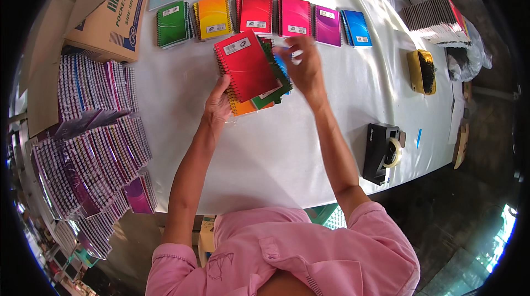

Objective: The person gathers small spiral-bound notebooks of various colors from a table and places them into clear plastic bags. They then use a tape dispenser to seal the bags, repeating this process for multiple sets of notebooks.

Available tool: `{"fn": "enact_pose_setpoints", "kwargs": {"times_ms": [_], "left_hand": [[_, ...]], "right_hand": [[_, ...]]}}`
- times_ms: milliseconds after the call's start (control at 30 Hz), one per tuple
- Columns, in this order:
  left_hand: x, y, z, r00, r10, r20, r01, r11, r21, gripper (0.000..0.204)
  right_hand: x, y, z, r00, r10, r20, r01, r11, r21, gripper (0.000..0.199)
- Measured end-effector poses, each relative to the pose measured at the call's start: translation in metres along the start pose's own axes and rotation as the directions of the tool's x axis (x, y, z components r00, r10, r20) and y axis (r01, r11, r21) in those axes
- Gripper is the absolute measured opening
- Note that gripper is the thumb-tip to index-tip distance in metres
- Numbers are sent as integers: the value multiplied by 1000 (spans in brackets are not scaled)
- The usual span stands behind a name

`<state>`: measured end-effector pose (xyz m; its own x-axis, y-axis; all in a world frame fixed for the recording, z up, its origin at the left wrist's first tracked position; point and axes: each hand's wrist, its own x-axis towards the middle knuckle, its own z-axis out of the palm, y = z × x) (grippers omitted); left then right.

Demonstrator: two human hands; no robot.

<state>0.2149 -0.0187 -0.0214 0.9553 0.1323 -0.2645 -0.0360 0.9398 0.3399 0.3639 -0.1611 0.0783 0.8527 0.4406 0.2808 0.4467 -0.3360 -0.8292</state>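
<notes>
My left hand (218, 103) grips a fanned stack of small spiral notebooks (248, 70) above the white table (276, 152). A red one lies on top, with green, orange and blue covers showing under it. My right hand (305, 67) touches the right edge of that stack, fingers curled around it. Beyond the hands, a row of notebook piles lies on the table: green (172, 24), orange (213, 17), red (256, 12), pink (295, 16), purple (328, 25) and blue (358, 28).
Wrapped notebook bundles (94, 136) are heaped at the left edge, beside a cardboard box (110, 12). A black tape dispenser (382, 152) sits at the near right. A yellow tray (422, 71) and another notebook pile (433, 17) lie far right.
</notes>
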Motion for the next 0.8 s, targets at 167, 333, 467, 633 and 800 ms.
{"fn": "enact_pose_setpoints", "kwargs": {"times_ms": [167, 333, 467, 633, 800], "left_hand": [[11, -4, 3, 999, 43, 9, -43, 998, 51, 60], [6, 7, 11, 993, -6, 118, 6, 1000, 3, 59], [11, 7, 2, 989, -26, 145, 17, 998, 65, 60], [14, -4, 11, 995, -33, 90, 26, 996, 83, 64], [6, -2, 19, 997, -33, 71, 26, 995, 99, 66]], "right_hand": [[82, 105, -23, 975, -18, -223, -85, 892, -443, 38], [136, 168, -78, 882, 14, -471, -397, 560, -727, 61], [159, 225, -141, 794, 584, -167, -475, 426, -770, 90], [162, 264, -179, 818, 569, -82, -464, 570, -678, 131], [148, 228, -172, 896, 358, -264, -426, 519, -741, 84]]}}
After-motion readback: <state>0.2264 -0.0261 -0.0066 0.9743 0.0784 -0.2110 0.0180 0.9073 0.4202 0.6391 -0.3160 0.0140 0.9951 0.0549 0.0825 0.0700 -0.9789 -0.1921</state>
